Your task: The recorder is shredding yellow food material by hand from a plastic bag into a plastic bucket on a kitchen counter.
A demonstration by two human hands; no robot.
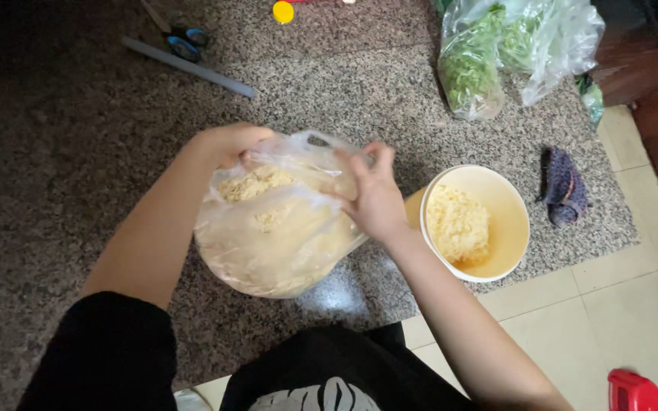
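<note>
A clear plastic bag (279,236) of pale yellow crumbly food hangs above the speckled granite counter (78,152). My left hand (226,144) grips the bag's top edge on the left. On the right side my right hand (375,198) pinches the bag's opening. Just right of the bag stands a cream round bowl (508,221) with a heap of the same yellow food (458,224) inside.
Two clear bags of green vegetables (474,65) lie at the back right. A dark purple cloth (565,186) sits near the counter's right edge. Scissors (184,42), a grey strip (188,67) and a yellow cap (283,11) lie at the back. A red object (634,392) is on the tiled floor.
</note>
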